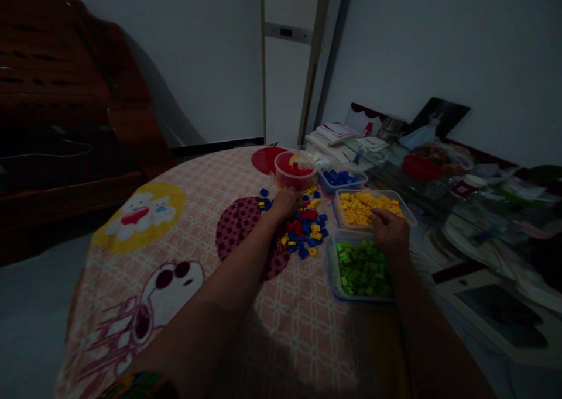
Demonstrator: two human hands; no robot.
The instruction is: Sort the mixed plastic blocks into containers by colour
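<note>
My left hand [286, 203] reaches into a loose pile of red, blue and yellow toy bricks [302, 226] on the table; its fingers are hidden behind the back of the hand. Over the near right edge of a clear container of yellow bricks [362, 207] is my right hand [390, 230], thumb and forefinger pinched together. Whatever sits between those fingertips is too small to make out. Close below that hand stands a clear container of green bricks [364, 270]. Behind are a container of blue bricks [340, 178] and a round tub [295, 179] with red pieces.
A patterned cloth [175, 323] covers the round table. To the right, a cluttered glass-topped table [421, 194] holds papers [331, 133], a red bowl [421, 168] and a paper cup [469, 185]. A wooden bench [65, 83] stands at far left.
</note>
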